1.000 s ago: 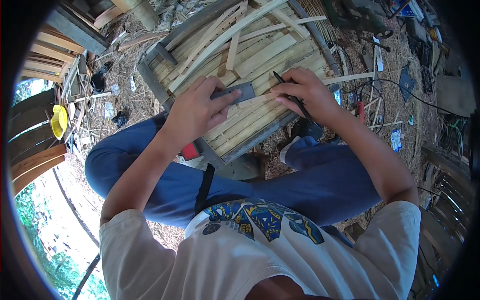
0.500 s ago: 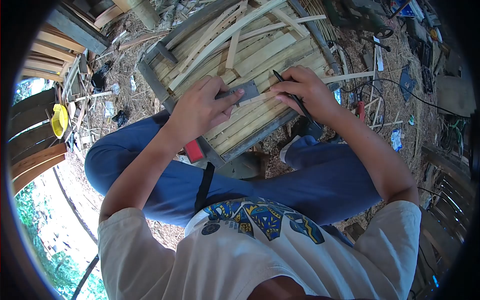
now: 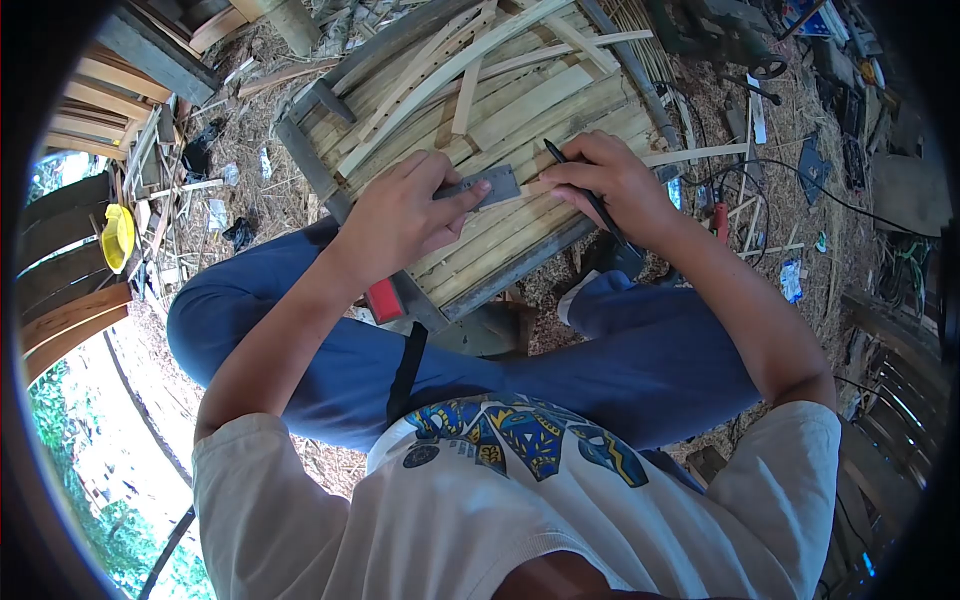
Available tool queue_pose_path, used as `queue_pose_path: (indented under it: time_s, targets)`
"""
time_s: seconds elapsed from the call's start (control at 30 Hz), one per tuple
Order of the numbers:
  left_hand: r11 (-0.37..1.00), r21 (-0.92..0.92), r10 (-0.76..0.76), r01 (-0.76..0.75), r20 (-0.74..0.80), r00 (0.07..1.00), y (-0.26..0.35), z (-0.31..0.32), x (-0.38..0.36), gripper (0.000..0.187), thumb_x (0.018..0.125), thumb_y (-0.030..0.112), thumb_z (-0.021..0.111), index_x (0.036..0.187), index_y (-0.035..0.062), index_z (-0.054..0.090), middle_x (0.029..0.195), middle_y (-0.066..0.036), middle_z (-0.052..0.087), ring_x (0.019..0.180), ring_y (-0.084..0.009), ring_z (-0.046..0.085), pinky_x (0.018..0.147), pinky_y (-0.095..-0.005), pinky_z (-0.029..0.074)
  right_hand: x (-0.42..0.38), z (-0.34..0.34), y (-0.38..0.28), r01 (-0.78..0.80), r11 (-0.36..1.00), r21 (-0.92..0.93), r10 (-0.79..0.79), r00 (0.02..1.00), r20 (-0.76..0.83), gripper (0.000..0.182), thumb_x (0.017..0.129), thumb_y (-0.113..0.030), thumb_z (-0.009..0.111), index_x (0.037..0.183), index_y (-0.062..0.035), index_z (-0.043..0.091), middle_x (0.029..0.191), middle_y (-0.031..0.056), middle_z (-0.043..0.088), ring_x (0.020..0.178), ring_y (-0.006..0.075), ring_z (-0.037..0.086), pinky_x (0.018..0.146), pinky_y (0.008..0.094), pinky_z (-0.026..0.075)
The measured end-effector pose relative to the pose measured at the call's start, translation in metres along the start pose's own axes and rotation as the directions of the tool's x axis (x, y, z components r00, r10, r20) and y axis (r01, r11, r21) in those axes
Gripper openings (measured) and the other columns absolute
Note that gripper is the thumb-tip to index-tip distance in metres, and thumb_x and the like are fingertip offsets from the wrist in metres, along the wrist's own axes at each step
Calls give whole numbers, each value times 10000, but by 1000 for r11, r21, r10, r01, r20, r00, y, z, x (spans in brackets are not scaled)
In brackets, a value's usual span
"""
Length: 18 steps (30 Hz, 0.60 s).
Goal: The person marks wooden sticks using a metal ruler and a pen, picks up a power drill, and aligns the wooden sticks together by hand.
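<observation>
My left hand (image 3: 405,208) is closed on a flat grey metal piece (image 3: 500,187), like a short ruler or a square's blade, with the thumb pressed on its face. The piece lies across a narrow pale wood strip (image 3: 695,155), which runs off to the right past my other hand. Between the fingers of my right hand (image 3: 612,185) is a slim black pen (image 3: 606,214), slanted, its upper end pointing away from me. Those fingers also rest at the strip, close to the metal's right end. The left part of the strip is hidden by my left hand.
Under my hands is a slatted wooden bench (image 3: 500,250) with a raised frame. Several loose strips and a drilled curved strip (image 3: 430,80) lie on its far half. A red block (image 3: 384,300) sits at its near left corner. Shavings and cables (image 3: 830,170) cover the floor.
Almost nothing differs. The metal piece and my left thumb have shifted very slightly to the right; my right hand keeps its place with the pen.
</observation>
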<state>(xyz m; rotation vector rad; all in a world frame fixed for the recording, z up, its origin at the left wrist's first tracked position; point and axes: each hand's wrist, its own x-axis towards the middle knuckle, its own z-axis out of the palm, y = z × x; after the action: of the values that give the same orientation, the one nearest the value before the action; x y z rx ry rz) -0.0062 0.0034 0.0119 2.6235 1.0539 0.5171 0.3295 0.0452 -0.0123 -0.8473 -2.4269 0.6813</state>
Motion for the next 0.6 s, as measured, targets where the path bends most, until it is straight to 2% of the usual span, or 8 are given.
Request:
queue_pose_path:
  time_s: [0.17,0.27,0.37,0.47,0.6]
  targets:
    - [1000,-15,18,-19,-13,1000,0,-1,1,548,837,103,864,1376,194,823,1061,-59,661,961,-269,670,818,-410,595,1,3,-1,6,1000,7,-6,1000,-25,227,930,-154,860,1151,-108,833,1070,88,676,1032,332,664,940,471,523]
    - [1000,-18,22,-22,-13,1000,-1,-3,2,557,833,96,866,1381,187,820,1064,-65,657,957,-276,666,833,-416,589,-1,2,-1,7,1000,8,-7,1000,-14,274,917,-118,879,1186,-89,835,1116,123,687,1042,355,665,896,467,545]
    - [999,-33,36,-36,-6,999,-1,0,2,562,832,92,866,1385,182,818,1064,-64,652,958,-280,660,855,-420,584,-2,4,0,-23,999,22,23,1000,-15,234,931,-153,853,1161,-109,837,1072,91,676,1042,332,662,947,470,522]
    - [999,-32,28,-28,4,1000,-2,2,2,561,836,93,866,1389,174,815,1061,-63,647,972,-281,656,867,-423,582,-1,2,0,-3,1000,11,3,1000,-1,275,920,-122,878,1189,-84,832,1121,129,681,1055,356,663,901,469,547]
    - [999,-39,30,-29,20,999,-3,2,1,563,845,96,863,1401,169,808,1078,-73,645,993,-286,656,874,-421,583,-2,3,2,2,1000,16,-2,1000,0,283,918,-127,876,1193,-81,829,1128,129,679,1061,355,661,901,464,546]
